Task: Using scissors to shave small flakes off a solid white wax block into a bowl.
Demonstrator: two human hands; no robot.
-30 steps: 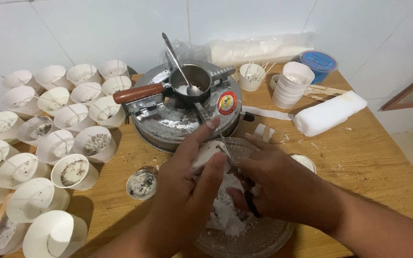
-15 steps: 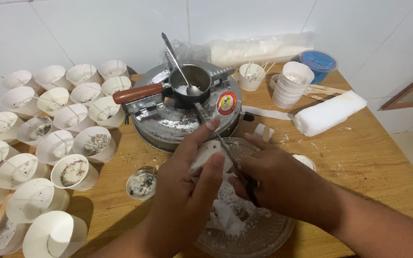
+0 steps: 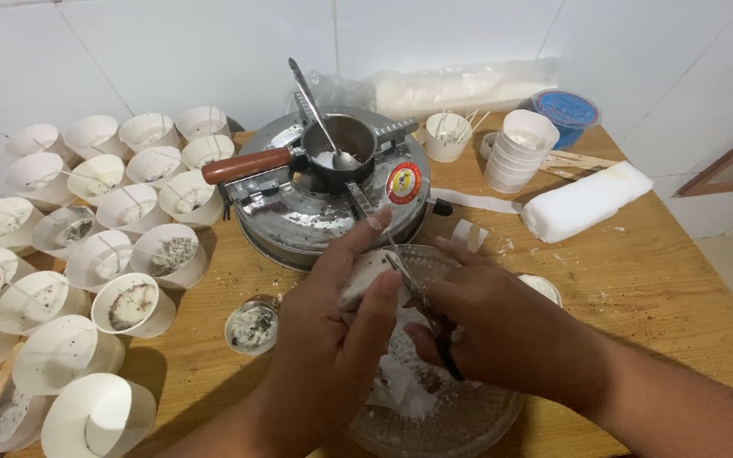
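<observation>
Over a clear glass dish (image 3: 477, 424) on the wooden desk (image 3: 638, 280), the left hand (image 3: 332, 339) is clenched around a pale wax block (image 3: 365, 276), thumb and fingers wrapped so that one face is turned toward the other hand. The right hand (image 3: 494, 326) is closed on a slim metal blade (image 3: 413, 288) whose tip rests against the block. Both hands sit directly above the dish, so the white shavings (image 3: 400, 382) heaped in it land inside and not on the desk.

Just behind the dish stands a round metal stove (image 3: 316, 212). On top of it sits a small dark pot (image 3: 345, 144) with a reddish-brown wooden handle (image 3: 243, 165) pointing left, and a metal spoon (image 3: 320, 114) leans in the pot, its bowl resting in white contents.

Left of the dish, many white paper cups (image 3: 120, 220) stand close together, mouths up, several with dark specks inside and some with thin sticks across them. A small glass jar (image 3: 252, 326) of speckled material sits just left of the dish.

Right of the stove are a stack of white cups (image 3: 519, 153), a cup holding thin sticks (image 3: 449, 136), a blue-lidded tub (image 3: 566, 110), and a long white wax bar (image 3: 587, 202).
</observation>
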